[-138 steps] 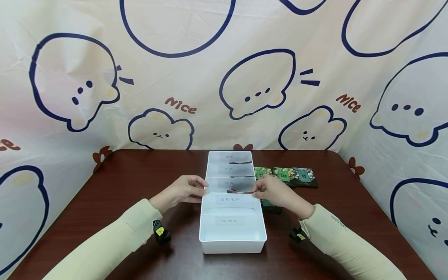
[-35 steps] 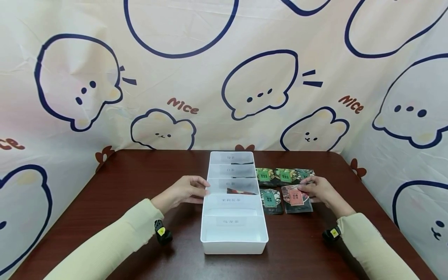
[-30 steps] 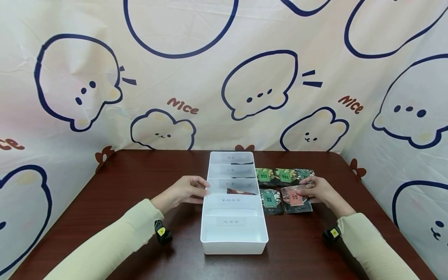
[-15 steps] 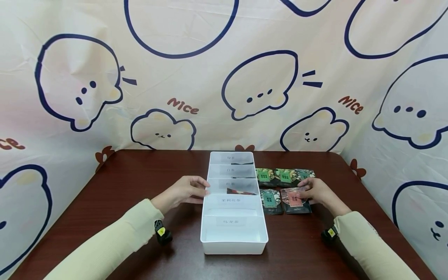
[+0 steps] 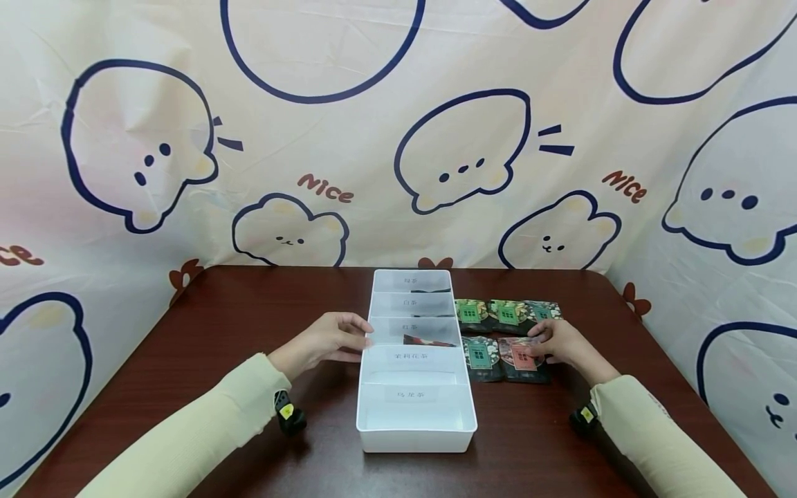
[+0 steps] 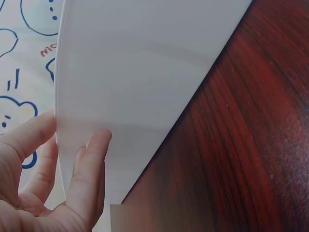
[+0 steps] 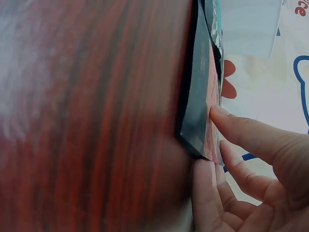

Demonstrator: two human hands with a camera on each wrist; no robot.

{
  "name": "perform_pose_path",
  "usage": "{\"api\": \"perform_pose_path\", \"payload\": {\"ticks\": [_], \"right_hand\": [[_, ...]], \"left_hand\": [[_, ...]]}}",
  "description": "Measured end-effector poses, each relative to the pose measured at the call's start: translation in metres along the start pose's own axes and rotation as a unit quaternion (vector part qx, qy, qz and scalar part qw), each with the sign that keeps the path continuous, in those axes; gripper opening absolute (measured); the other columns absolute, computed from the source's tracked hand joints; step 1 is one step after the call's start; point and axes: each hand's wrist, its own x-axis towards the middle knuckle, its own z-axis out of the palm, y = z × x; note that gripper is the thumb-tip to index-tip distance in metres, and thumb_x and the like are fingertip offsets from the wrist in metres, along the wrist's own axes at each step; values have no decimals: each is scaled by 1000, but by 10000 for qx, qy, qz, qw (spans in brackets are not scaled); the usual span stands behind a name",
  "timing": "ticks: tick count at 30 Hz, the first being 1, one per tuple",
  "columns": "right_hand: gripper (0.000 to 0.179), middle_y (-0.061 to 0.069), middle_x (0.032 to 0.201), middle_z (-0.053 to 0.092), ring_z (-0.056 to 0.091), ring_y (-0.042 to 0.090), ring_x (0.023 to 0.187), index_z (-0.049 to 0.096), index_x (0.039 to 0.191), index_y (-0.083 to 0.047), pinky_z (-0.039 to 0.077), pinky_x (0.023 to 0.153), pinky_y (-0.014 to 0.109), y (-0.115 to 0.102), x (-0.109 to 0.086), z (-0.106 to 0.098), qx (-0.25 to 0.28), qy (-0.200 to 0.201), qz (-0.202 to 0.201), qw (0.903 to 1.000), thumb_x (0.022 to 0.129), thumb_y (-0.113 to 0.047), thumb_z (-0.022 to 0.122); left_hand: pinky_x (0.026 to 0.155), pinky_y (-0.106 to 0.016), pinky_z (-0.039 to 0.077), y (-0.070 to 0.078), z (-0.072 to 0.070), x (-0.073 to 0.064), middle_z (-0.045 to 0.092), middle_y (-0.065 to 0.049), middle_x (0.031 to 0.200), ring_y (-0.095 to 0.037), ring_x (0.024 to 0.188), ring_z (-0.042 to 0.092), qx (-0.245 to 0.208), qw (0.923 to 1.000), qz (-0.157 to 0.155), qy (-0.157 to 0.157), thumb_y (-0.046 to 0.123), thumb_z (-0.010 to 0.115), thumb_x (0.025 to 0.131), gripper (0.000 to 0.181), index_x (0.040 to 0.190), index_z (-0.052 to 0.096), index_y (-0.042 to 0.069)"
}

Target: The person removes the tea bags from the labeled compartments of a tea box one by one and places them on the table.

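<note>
A long white divided box with labelled compartments stands lengthwise mid-table. My left hand rests at its left wall, fingers loosely bent; in the left wrist view, one fingertip is at the rim and another lies close along the outer side. To the right of the box, my right hand holds the right edge of a pink-labelled tea sachet, which lies nearly flat. The right wrist view has the thumb on its face and fingers at its edge. This sachet meets a teal-labelled sachet beside the box.
Behind these lie two green-labelled sachets, the left one by the box and the other beside it, then another teal one. A red sachet shows in the box's third compartment; dark edges show in the two farthest. A patterned cloth hangs behind the table.
My right hand has gone from the box's right rim to the right, where the pink sachet now lies. Over the last second it has slid that sachet left against the teal one. The left hand stays.
</note>
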Motion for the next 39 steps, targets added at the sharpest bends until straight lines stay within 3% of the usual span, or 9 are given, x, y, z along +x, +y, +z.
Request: {"api": "perform_pose_path", "payload": {"ticks": [27, 39], "right_hand": [[40, 13, 98, 52, 58, 22, 80, 58, 112, 1, 57, 65, 35, 0, -3, 4, -30, 93, 100, 9999, 80, -11, 79], [42, 10, 95, 49, 55, 20, 81, 58, 114, 2, 56, 64, 34, -3, -3, -2, 17, 106, -71, 9999, 82, -16, 78]], "left_hand": [[86, -50, 56, -1, 0, 0, 60, -13, 98, -20, 83, 67, -43, 10000, 18, -74, 3, 74, 83, 32, 111, 61, -4], [86, -49, 56, 0, 0, 1, 59, -13, 98, -20, 83, 66, 8, 10000, 21, -85, 4, 74, 83, 33, 112, 61, -5]]}}
